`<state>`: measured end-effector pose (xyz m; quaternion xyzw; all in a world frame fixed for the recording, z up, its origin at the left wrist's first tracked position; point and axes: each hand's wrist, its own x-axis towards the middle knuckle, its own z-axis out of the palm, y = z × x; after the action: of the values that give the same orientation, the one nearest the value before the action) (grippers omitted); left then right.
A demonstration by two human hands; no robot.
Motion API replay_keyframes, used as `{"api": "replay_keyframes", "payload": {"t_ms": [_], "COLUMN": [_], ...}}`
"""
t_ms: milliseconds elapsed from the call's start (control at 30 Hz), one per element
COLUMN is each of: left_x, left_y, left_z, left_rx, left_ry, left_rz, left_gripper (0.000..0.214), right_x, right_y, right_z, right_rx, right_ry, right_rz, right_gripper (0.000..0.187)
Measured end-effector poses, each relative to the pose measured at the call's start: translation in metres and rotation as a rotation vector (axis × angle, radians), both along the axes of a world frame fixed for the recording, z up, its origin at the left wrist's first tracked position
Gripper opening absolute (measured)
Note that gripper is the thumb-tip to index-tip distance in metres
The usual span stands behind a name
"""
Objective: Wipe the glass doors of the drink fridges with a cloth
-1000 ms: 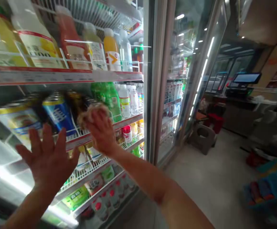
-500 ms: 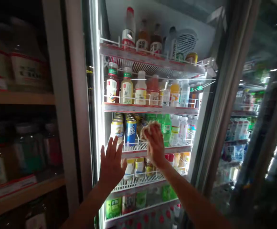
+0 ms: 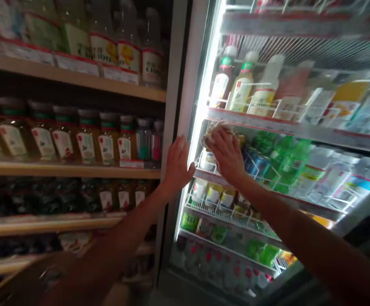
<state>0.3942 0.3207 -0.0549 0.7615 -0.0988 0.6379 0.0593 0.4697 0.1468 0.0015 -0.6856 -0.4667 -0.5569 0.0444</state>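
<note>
My right hand (image 3: pixel 229 157) is closed over a crumpled, pale cloth (image 3: pixel 211 130), which bunches out past the fingertips. Hand and cloth are at the front of a lit drinks fridge, near the left end of the shelf with cans and green bottles (image 3: pixel 291 163). My left hand (image 3: pixel 176 168) holds nothing; its fingers point up and are stretched out against or just in front of the door's grey left frame (image 3: pixel 195 63). Whether its palm touches the frame I cannot tell. Part of the cloth is hidden under my right hand.
Left of the fridge stand wooden shelves (image 3: pixel 76 169) with rows of juice bottles (image 3: pixel 87 142). Inside the fridge, more bottles (image 3: pixel 242 87) line a wire-fronted shelf (image 3: pixel 268 121), and cans (image 3: pixel 215 195) stand lower down.
The view has swung left and closer, bringing more wooden shelving into sight. My right hand has moved with the cloth from mid-fridge to its left side. My left hand is now at the door frame.
</note>
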Motion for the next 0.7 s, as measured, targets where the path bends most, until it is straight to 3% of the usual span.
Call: {"api": "replay_keyframes", "payload": {"t_ms": [67,100,233,300,400,467,633,700], "left_x": [-0.003,-0.004,-0.012,-0.014,-0.017,-0.019,-0.019,-0.019], "left_y": [0.007,0.01,0.017,0.021,0.027,0.031,0.029,0.026], "left_z": [0.0,-0.001,-0.005,-0.009,-0.02,-0.028,-0.031,-0.031], "left_rx": [0.02,0.031,0.063,0.069,0.079,0.071,0.023,0.03], "left_ry": [0.063,0.111,0.257,0.299,0.384,0.423,0.382,0.38], "left_rz": [0.012,0.016,0.034,0.055,0.109,0.127,0.093,0.078], "left_gripper": [0.061,0.059,0.054,0.052,0.051,0.051,0.057,0.057], "right_x": [-0.003,-0.005,-0.001,0.003,0.002,-0.001,-0.003,-0.004], "right_y": [0.001,0.001,0.006,0.012,0.019,0.021,0.034,0.039], "right_z": [-0.006,-0.004,0.008,-0.006,-0.041,-0.048,-0.026,-0.038], "right_rx": [-0.227,-0.259,0.03,0.015,-0.272,-0.339,0.023,-0.088], "right_ry": [0.007,0.007,0.039,0.049,0.03,0.032,0.056,0.028], "right_rz": [0.081,0.097,0.032,0.058,0.174,0.199,0.085,0.136], "right_gripper": [0.043,0.042,0.042,0.045,0.041,0.043,0.056,0.053]}}
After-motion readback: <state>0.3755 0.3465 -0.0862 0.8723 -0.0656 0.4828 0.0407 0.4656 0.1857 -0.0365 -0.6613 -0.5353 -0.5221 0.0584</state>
